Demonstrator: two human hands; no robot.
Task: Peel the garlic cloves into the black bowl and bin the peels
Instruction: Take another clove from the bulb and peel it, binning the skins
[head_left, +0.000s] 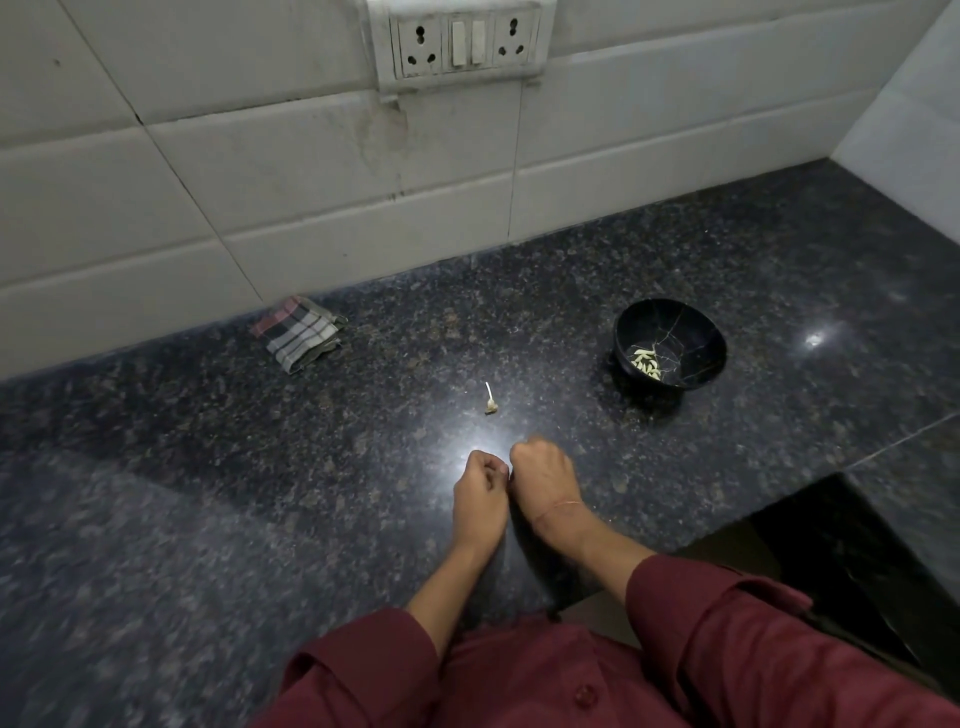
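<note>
Both forearms reach forward, close together. The left hand and right hand are knuckles-up with fingers curled, touching at the fingertips. Any grip is hidden.

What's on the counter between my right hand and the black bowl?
Nothing; the head view shows bare counter between the right hand and the black bowl.

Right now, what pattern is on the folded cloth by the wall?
The cloth is checked grey, white and red; head view.

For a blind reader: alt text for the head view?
The left hand and right hand are close together, fingers curled, over a granite counter. A black bowl with peeled garlic cloves stands at right; a garlic stem and checked cloth lie beyond.
</note>
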